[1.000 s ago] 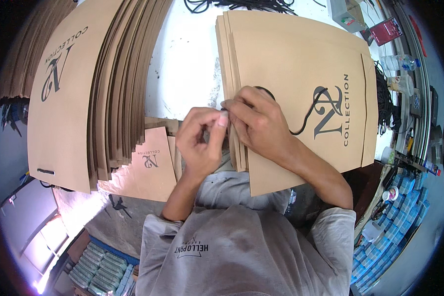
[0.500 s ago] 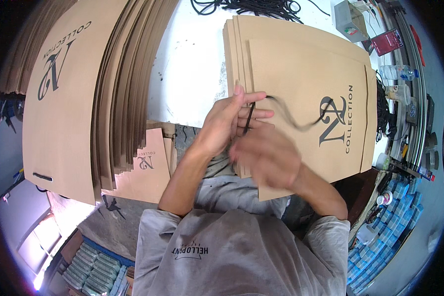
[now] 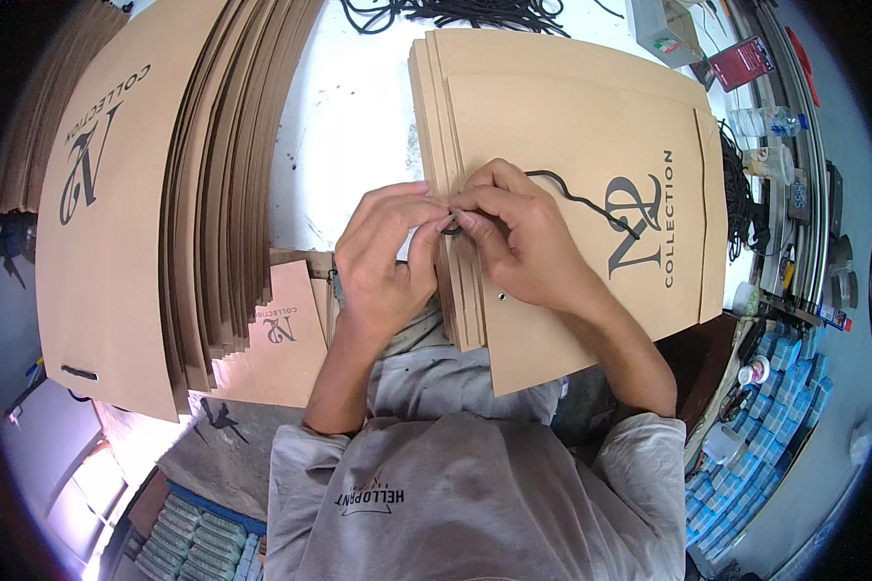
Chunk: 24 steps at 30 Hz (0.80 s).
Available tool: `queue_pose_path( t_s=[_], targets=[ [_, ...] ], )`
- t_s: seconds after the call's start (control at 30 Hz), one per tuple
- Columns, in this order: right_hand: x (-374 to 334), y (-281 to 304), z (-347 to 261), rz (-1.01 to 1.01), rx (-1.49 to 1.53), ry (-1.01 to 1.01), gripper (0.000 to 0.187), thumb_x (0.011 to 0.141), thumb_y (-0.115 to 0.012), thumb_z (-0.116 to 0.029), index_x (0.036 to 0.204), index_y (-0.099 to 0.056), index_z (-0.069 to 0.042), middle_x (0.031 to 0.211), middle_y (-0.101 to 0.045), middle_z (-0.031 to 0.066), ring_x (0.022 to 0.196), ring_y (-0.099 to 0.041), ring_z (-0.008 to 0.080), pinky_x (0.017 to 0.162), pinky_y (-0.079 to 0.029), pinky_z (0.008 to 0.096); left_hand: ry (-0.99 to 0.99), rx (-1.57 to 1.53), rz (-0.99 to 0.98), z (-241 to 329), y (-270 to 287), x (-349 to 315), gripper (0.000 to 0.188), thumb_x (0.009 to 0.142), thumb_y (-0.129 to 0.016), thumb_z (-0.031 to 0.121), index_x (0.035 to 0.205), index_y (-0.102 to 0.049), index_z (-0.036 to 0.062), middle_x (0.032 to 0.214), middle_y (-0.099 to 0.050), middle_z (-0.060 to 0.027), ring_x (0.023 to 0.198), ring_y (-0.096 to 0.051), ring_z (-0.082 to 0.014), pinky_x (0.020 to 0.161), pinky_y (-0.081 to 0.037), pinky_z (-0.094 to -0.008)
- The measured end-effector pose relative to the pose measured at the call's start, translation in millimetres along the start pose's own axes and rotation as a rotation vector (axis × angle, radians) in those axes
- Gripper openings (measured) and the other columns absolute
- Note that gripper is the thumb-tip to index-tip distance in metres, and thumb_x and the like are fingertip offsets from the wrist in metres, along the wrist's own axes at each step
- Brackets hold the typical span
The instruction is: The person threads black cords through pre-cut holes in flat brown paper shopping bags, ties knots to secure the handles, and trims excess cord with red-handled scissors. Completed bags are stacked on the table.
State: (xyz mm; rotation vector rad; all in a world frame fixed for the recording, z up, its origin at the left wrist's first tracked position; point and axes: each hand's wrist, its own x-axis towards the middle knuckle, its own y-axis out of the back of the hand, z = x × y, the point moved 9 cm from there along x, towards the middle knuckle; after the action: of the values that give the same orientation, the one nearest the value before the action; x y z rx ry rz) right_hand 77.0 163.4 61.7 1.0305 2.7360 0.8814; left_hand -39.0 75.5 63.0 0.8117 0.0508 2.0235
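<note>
A black cord trails over a brown paper bag that lies on top of a small stack. Its other part runs to my fingertips, just past the stack's left edge. My left hand pinches the cord between thumb and fingers. Close against it, my right hand pinches the same stretch of cord, resting over the bag's left side. A small loop or knot seems to sit between the fingertips, mostly hidden by them. Near my right wrist the bag has a small punched hole.
Tall upright rows of brown bags fill the left. Loose black cords lie at the back of the white table, with another cord bundle at right. Beyond are a grey box, a dark red pack and a plastic bottle.
My right hand, blurred before, has come up to meet the left fingertips. My left hand's fingers, spread with the cord across them, have closed to a pinch. The view has shifted slightly.
</note>
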Motion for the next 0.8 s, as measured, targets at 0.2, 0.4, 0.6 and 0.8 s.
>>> queue_pose_path(
  t_s=[0.2,0.4,0.6,0.8],
  targets=[
    [-7.1,5.4,9.3,-0.151,0.25,-0.18,0.007,0.095,-0.065,-0.002,0.099,-0.067,0.002,0.09,-0.062,0.009,0.079,-0.058,0.0179,0.072,-0.047,0.0318,0.54,-0.664,0.046,-38.0,-21.9,-15.8,0.013,0.088,-0.071,-0.013,0.098,-0.071,-0.0045,0.103,-0.073,-0.016,0.092,-0.071,-0.0186,0.085,-0.059,-0.0294],
    [-11.0,6.4,27.3,-0.038,0.411,-0.308,0.009,0.098,-0.064,-0.001,0.103,-0.069,0.005,0.091,-0.069,0.0062,0.087,-0.06,0.0094,0.078,-0.049,0.0259,0.244,-0.403,-0.015,-18.6,-25.5,-14.7,0.022,0.089,-0.073,-0.007,0.108,-0.078,0.0024,0.098,-0.073,-0.0132,0.086,-0.07,-0.0159,0.075,-0.056,-0.0262],
    [-16.0,7.6,31.7,0.098,0.505,-0.325,0.009,0.097,-0.064,0.0,0.101,-0.07,0.005,0.095,-0.07,0.0078,0.088,-0.064,0.0128,0.079,-0.051,0.0303,0.337,-0.393,0.107,-24.5,-27.1,-24.5,0.009,0.094,-0.069,-0.003,0.102,-0.074,-0.0029,0.104,-0.073,-0.0148,0.09,-0.07,-0.0151,0.078,-0.057,-0.0286],
    [-10.1,-0.8,-14.7,0.011,-0.292,0.152,0.016,0.077,-0.068,0.0,0.093,-0.068,-0.001,0.089,-0.062,0.0111,0.086,-0.063,0.0276,0.078,-0.046,0.0413,0.43,-0.602,0.016,-12.9,-4.8,-29.3,0.008,0.099,-0.063,-0.001,0.104,-0.066,-0.0061,0.107,-0.073,-0.02,0.087,-0.072,-0.0183,0.073,-0.058,-0.028]
  ],
)
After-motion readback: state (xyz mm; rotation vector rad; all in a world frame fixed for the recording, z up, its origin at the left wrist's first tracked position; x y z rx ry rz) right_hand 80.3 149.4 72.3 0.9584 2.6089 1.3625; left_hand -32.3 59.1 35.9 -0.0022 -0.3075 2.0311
